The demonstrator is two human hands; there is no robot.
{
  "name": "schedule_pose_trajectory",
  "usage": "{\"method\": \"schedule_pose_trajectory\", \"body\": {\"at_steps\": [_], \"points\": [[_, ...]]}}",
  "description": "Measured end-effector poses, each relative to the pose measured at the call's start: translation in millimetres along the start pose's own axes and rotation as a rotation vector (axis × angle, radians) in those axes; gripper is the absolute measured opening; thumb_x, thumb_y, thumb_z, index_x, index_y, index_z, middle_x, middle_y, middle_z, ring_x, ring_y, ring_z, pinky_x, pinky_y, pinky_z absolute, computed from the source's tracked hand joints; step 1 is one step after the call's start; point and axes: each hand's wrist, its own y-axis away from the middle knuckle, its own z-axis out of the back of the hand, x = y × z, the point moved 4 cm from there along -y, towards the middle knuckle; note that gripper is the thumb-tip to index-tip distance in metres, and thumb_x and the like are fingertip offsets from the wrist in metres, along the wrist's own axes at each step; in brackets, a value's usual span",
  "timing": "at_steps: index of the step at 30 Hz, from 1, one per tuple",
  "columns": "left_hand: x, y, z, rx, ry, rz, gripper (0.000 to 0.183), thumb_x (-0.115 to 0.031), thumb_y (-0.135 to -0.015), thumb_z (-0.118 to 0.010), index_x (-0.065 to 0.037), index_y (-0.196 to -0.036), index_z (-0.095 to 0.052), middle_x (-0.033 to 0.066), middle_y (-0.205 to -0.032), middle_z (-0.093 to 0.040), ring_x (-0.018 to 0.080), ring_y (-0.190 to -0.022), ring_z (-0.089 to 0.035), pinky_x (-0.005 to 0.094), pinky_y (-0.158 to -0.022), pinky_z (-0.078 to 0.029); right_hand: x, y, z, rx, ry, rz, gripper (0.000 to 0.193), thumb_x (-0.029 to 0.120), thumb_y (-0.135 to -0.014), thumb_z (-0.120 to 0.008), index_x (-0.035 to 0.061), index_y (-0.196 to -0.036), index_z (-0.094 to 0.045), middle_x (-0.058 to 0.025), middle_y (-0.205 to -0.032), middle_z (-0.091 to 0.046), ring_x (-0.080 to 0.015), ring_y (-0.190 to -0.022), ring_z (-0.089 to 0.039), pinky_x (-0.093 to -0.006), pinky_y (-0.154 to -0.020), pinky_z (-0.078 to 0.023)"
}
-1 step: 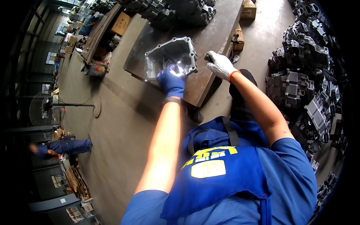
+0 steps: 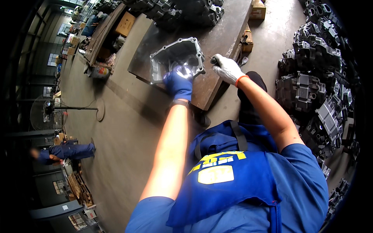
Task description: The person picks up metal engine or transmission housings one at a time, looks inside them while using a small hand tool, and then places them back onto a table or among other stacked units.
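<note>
An open grey cast-metal housing (image 2: pixel 155 69), box-shaped with bolt lugs along its rim, rests on the dark metal table (image 2: pixel 225 29). My left hand (image 2: pixel 178 82), in a blue glove, is closed over the housing's near wall. A bright glare at its fingers blurs the detail there. To the right of the housing, apart from it, my right hand (image 2: pixel 227 69) wears a white glove with an orange cuff. Its fingers are closed round a small dark-handled tool (image 2: pixel 213 60) with a thin tip, whose exact kind is not clear.
More dark castings (image 2: pixel 202 13) are stacked at the table's far end. A tall pile of metal housings (image 2: pixel 307 91) stands to the right. Cardboard boxes (image 2: pixel 257 9) sit beyond the table. Left are a workbench (image 2: pixel 101 35), a standing fan (image 2: pixel 48 108) and another person (image 2: pixel 70 151).
My right hand has turned slightly and shifted a little left, so the thin tool tip now shows. My left hand and the housing stay nearly in place.
</note>
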Motion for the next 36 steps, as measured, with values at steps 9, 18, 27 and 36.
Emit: {"method": "schedule_pose_trajectory", "body": {"at_steps": [9, 18, 27, 36], "points": [[58, -15, 16, 0.065, 0.81, 0.083, 0.018, -0.017, -0.098, -0.063, -0.002, -0.107, -0.068, 0.0111, -0.09, -0.072, 0.0209, -0.084, -0.069, 0.0335, -0.077, -0.055, 10, -5, -12, -0.077, 0.199, 0.005, 0.024, 0.024, -0.091, -0.061, 0.0063, -0.108, -0.06, -0.0219, -0.098, -0.069, -0.0402, -0.093, -0.066, -0.0491, -0.082, -0.052], [57, 1, 20, 0.174, 0.197, -0.105, 0.038, -0.03, -0.093, -0.063, -0.006, -0.064, -0.067, 0.0137, -0.059, -0.063, 0.0318, -0.056, -0.061, 0.0432, -0.059, -0.046, 19, -81, -8, -0.163, 0.4, 0.003, 0.022, 0.014, -0.096, -0.048, 0.005, -0.111, -0.062, -0.0232, -0.104, -0.069, -0.0393, -0.096, -0.069, -0.0495, -0.081, -0.055], [47, 2, 17, 0.13, 0.15, -0.015, 0.039, -0.03, -0.095, -0.059, -0.004, -0.068, -0.07, 0.0165, -0.06, -0.063, 0.0329, -0.054, -0.062, 0.0431, -0.056, -0.046, 37, -110, -7, -0.139, 0.612, 0.03, 0.025, 0.019, -0.092, -0.054, 0.0069, -0.096, -0.076, -0.0171, -0.094, -0.075, -0.0351, -0.089, -0.074, -0.0454, -0.076, -0.058], [27, 7, 14, 0.027, 0.054, 0.065, 0.042, -0.039, -0.094, -0.058, -0.008, -0.069, -0.073, 0.017, -0.06, -0.064, 0.0367, -0.057, -0.063, 0.0458, -0.059, -0.047, 42, -67, -23, -0.063, 0.464, 0.093, 0.029, 0.019, -0.092, -0.051, 0.0031, -0.098, -0.074, -0.0215, -0.099, -0.073, -0.0381, -0.092, -0.072, -0.0471, -0.08, -0.057]]}}
